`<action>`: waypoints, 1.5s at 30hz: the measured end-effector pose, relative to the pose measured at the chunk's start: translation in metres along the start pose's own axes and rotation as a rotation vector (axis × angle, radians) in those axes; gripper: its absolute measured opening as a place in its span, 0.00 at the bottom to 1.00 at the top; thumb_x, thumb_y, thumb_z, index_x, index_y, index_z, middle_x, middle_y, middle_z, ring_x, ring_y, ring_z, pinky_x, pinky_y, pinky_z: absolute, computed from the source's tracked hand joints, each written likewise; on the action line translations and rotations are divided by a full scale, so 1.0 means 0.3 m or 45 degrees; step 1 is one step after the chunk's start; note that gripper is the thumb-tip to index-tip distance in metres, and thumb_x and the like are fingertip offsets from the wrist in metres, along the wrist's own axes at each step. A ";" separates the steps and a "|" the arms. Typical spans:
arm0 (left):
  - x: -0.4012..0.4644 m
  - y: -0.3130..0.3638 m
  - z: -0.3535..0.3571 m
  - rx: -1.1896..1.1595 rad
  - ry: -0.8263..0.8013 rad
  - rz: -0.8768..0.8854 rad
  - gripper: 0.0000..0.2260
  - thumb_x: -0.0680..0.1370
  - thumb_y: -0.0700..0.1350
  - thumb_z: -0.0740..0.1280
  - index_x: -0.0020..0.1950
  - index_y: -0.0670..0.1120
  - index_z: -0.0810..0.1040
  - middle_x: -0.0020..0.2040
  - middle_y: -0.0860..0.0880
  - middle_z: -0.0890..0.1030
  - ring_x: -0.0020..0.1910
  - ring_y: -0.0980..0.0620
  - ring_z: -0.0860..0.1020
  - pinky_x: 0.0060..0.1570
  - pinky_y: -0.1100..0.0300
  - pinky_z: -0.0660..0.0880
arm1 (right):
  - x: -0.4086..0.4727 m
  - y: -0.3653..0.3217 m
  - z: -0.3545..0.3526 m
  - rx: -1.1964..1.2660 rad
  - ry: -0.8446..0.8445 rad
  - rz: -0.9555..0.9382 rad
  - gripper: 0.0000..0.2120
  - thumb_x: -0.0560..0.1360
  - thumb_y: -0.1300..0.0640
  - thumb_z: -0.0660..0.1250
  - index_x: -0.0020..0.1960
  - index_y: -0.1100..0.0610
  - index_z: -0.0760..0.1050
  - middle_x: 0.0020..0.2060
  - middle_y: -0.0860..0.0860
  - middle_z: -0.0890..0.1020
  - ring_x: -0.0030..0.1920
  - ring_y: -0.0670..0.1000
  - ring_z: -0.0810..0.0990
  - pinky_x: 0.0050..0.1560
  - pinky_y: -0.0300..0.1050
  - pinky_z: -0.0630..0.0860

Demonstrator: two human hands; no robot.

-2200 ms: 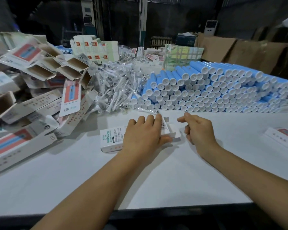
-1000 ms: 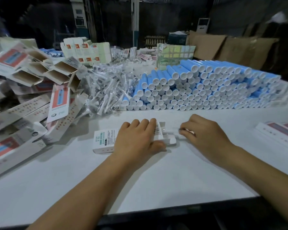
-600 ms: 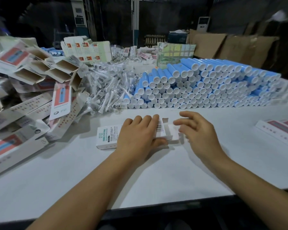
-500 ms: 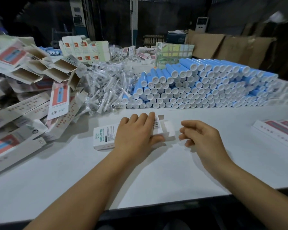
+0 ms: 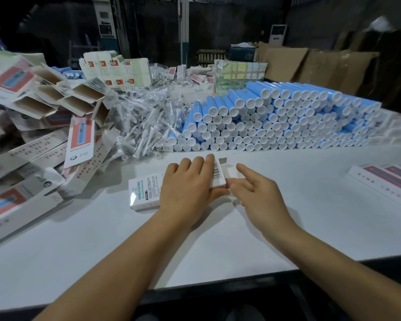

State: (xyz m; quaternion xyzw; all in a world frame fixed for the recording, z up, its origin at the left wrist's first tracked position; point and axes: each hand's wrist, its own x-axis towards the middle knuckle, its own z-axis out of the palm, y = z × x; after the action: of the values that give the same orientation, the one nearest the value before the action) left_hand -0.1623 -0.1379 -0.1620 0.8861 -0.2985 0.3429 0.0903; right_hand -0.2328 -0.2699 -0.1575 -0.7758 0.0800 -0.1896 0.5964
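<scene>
Carton: your white toothbrush carton (image 5: 146, 191) lies flat on the white table (image 5: 102, 239), just in front of you, near the table's middle
Long axis: it runs left to right across you, the right end a little farther from you than the left
Ends: the printed left end points toward the heap of empty cartons (image 5: 44, 100); the barcode end points right, with its end flap (image 5: 232, 171) open and lying out past the carton's mouth
Left hand: your left hand (image 5: 190, 184) lies flat on top of the carton, fingers straight and together, thumb along the near edge, pressing it to the table
Right hand: your right hand (image 5: 257, 193) is at the open end, loosely spread, index finger stretched out onto the flap, thumb tip by the carton's near corner; it holds nothing
Behind: bagged brush heads (image 5: 144, 126) and a stack of blue tubes (image 5: 276, 121), white caps facing you
Far right: flat cartons (image 5: 384, 179), well apart from your hands
</scene>
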 end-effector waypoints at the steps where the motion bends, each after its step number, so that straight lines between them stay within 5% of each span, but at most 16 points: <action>1: 0.000 0.001 -0.001 0.003 -0.005 -0.001 0.35 0.69 0.67 0.62 0.62 0.39 0.78 0.46 0.44 0.81 0.42 0.41 0.79 0.40 0.50 0.73 | 0.014 -0.010 -0.001 -0.030 0.001 -0.008 0.27 0.76 0.63 0.65 0.73 0.57 0.64 0.33 0.36 0.82 0.45 0.42 0.81 0.51 0.36 0.75; 4: 0.001 0.009 -0.006 0.005 -0.009 0.012 0.35 0.71 0.67 0.56 0.62 0.40 0.77 0.47 0.44 0.81 0.42 0.42 0.78 0.41 0.51 0.73 | 0.060 -0.029 0.008 -0.183 -0.014 -0.022 0.32 0.74 0.59 0.68 0.75 0.55 0.60 0.25 0.40 0.77 0.33 0.38 0.75 0.44 0.36 0.73; 9: 0.000 0.004 -0.018 0.032 -0.005 0.003 0.34 0.73 0.65 0.52 0.62 0.40 0.77 0.47 0.45 0.81 0.41 0.42 0.79 0.40 0.53 0.72 | 0.071 -0.030 0.061 -0.250 0.056 -0.040 0.18 0.74 0.57 0.69 0.63 0.51 0.74 0.33 0.46 0.77 0.42 0.51 0.80 0.54 0.53 0.76; 13: -0.005 0.004 -0.019 0.049 -0.027 0.007 0.32 0.74 0.62 0.54 0.63 0.39 0.77 0.47 0.44 0.81 0.42 0.42 0.78 0.40 0.53 0.72 | 0.058 -0.011 0.091 -0.251 0.114 -0.097 0.05 0.76 0.56 0.67 0.51 0.51 0.78 0.45 0.52 0.79 0.45 0.50 0.79 0.54 0.54 0.76; 17: -0.002 0.007 -0.016 0.078 -0.036 0.003 0.28 0.74 0.58 0.61 0.63 0.38 0.76 0.47 0.43 0.80 0.42 0.41 0.78 0.39 0.52 0.71 | 0.050 -0.016 0.113 -0.311 0.179 -0.125 0.05 0.77 0.58 0.64 0.46 0.52 0.79 0.43 0.51 0.73 0.43 0.51 0.76 0.52 0.53 0.74; 21: -0.001 -0.006 -0.018 0.055 -0.025 -0.033 0.30 0.75 0.60 0.55 0.64 0.39 0.76 0.47 0.44 0.81 0.43 0.41 0.78 0.40 0.52 0.72 | 0.052 -0.024 0.109 -0.305 0.135 -0.147 0.06 0.75 0.57 0.66 0.49 0.50 0.81 0.40 0.49 0.71 0.42 0.51 0.76 0.52 0.50 0.74; 23: 0.001 -0.010 -0.016 0.034 -0.019 -0.052 0.33 0.74 0.64 0.55 0.64 0.39 0.76 0.48 0.44 0.81 0.44 0.41 0.78 0.41 0.52 0.72 | 0.058 -0.021 0.094 -0.275 0.201 -0.119 0.15 0.73 0.56 0.69 0.59 0.49 0.78 0.46 0.48 0.72 0.49 0.51 0.76 0.57 0.49 0.73; 25: 0.006 -0.011 -0.015 0.011 0.004 -0.080 0.35 0.71 0.67 0.59 0.63 0.40 0.77 0.48 0.44 0.81 0.43 0.41 0.79 0.41 0.52 0.73 | 0.075 -0.015 0.070 -0.060 0.380 0.076 0.26 0.72 0.54 0.71 0.68 0.49 0.70 0.55 0.48 0.70 0.56 0.51 0.74 0.59 0.48 0.72; 27: 0.013 -0.010 -0.013 -0.015 0.024 -0.102 0.36 0.69 0.67 0.60 0.62 0.40 0.77 0.48 0.44 0.82 0.42 0.42 0.79 0.40 0.52 0.73 | 0.094 -0.031 0.052 0.442 0.375 0.422 0.25 0.73 0.53 0.70 0.68 0.53 0.68 0.56 0.52 0.75 0.51 0.52 0.78 0.51 0.48 0.75; 30: 0.019 -0.002 -0.010 -0.008 0.033 -0.088 0.35 0.70 0.67 0.58 0.62 0.39 0.78 0.47 0.44 0.81 0.42 0.42 0.79 0.39 0.52 0.73 | 0.083 -0.056 0.071 1.254 -0.028 0.807 0.12 0.76 0.52 0.66 0.48 0.63 0.78 0.33 0.56 0.82 0.26 0.50 0.79 0.33 0.43 0.77; 33: 0.018 0.010 -0.015 0.021 0.014 -0.069 0.36 0.72 0.66 0.53 0.62 0.39 0.78 0.47 0.44 0.81 0.41 0.42 0.79 0.39 0.52 0.73 | 0.075 -0.056 0.113 1.408 -0.189 0.656 0.15 0.78 0.56 0.62 0.39 0.61 0.82 0.27 0.52 0.81 0.19 0.44 0.75 0.21 0.35 0.71; 37: 0.012 0.017 -0.016 0.003 -0.022 0.006 0.34 0.74 0.62 0.52 0.66 0.38 0.74 0.51 0.43 0.81 0.45 0.42 0.79 0.42 0.51 0.73 | 0.080 -0.033 0.126 1.078 -0.011 0.352 0.10 0.76 0.64 0.65 0.55 0.64 0.79 0.42 0.56 0.85 0.34 0.48 0.83 0.29 0.35 0.75; 42: 0.015 0.016 -0.042 -0.050 -0.035 0.037 0.32 0.75 0.60 0.53 0.68 0.37 0.72 0.56 0.43 0.80 0.50 0.42 0.78 0.46 0.52 0.73 | 0.072 -0.001 0.115 0.445 0.170 0.038 0.07 0.76 0.58 0.67 0.53 0.57 0.80 0.46 0.52 0.85 0.49 0.53 0.83 0.56 0.53 0.78; 45: 0.009 0.015 -0.052 -0.064 -0.053 0.039 0.28 0.76 0.54 0.53 0.69 0.38 0.71 0.58 0.43 0.79 0.52 0.42 0.78 0.48 0.52 0.72 | 0.052 -0.003 0.123 -0.052 0.177 -0.232 0.17 0.80 0.55 0.61 0.68 0.53 0.72 0.62 0.43 0.76 0.59 0.40 0.75 0.65 0.37 0.69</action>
State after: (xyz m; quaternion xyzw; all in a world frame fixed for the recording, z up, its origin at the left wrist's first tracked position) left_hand -0.1719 -0.1372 -0.1488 0.8858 -0.3223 0.3182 0.1011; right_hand -0.2041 -0.2420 -0.1614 -0.7768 0.0543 -0.2948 0.5538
